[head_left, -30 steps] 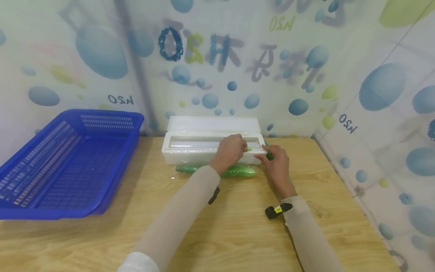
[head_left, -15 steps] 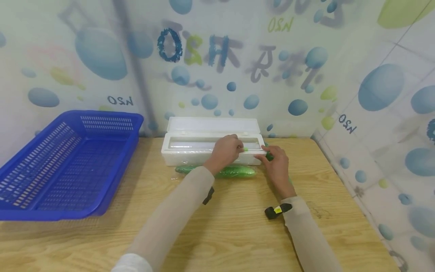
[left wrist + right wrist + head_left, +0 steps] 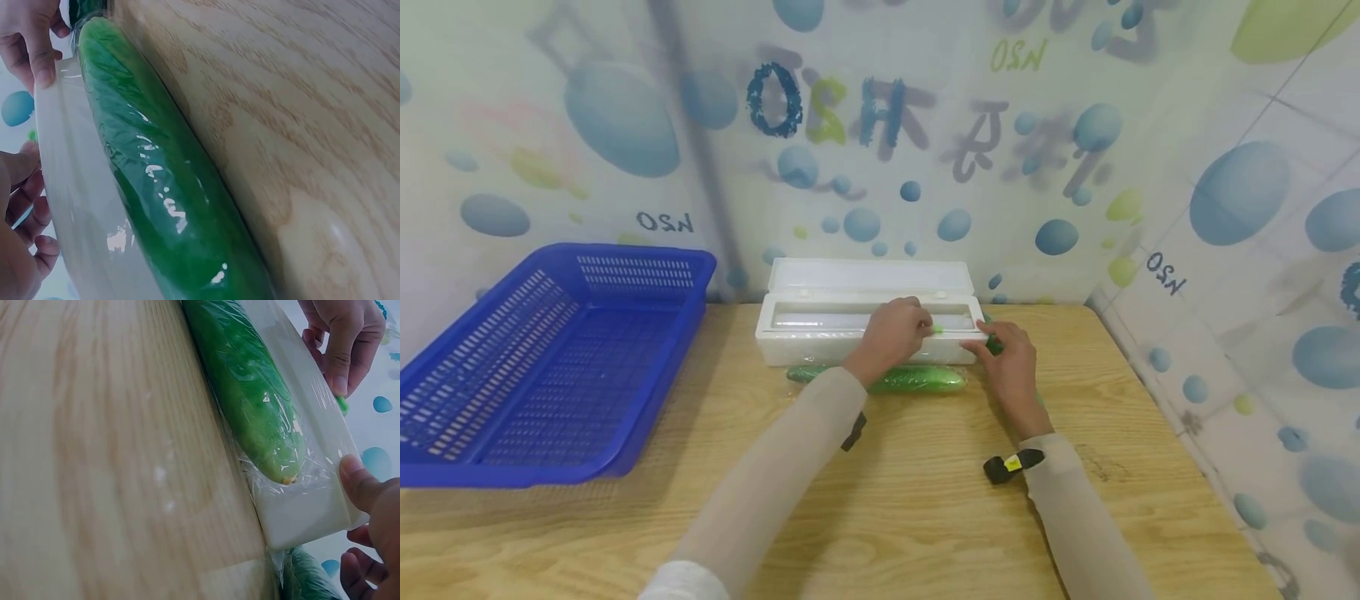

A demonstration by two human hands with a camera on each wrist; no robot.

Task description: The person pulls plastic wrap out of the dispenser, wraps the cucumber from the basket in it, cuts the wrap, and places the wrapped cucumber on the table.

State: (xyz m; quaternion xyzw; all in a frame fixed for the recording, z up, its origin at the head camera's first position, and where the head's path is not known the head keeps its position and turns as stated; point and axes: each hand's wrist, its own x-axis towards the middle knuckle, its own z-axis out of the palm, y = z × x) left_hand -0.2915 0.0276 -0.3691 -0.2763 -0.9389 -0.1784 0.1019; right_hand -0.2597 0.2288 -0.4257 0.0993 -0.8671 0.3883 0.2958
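A white cling film dispenser box [image 3: 797, 348] stands near the wall with its lid [image 3: 872, 275] raised. A film roll [image 3: 820, 320] lies inside. My left hand [image 3: 887, 333] pinches a small green slide cutter [image 3: 937, 330] on the box's front edge. My right hand [image 3: 1011, 367] grips the box's right end, thumb at the front corner as the right wrist view shows. Along the box front lies a cucumber [image 3: 925, 379] wrapped in clear film, partly behind my left wrist. Film [image 3: 312, 481] spreads from the cucumber up the box front.
A blue plastic basket [image 3: 625, 417] stands on the left of the wooden table [image 3: 925, 500]. Another green wrapped item [image 3: 306, 575], probably a cucumber, lies beyond the box's right end, partly hidden. Patterned walls [image 3: 865, 183] border the table at the back and right.
My left hand has slid slightly left along the box's front edge, with the green slide cutter moving too. My right hand stays at the box's right end.
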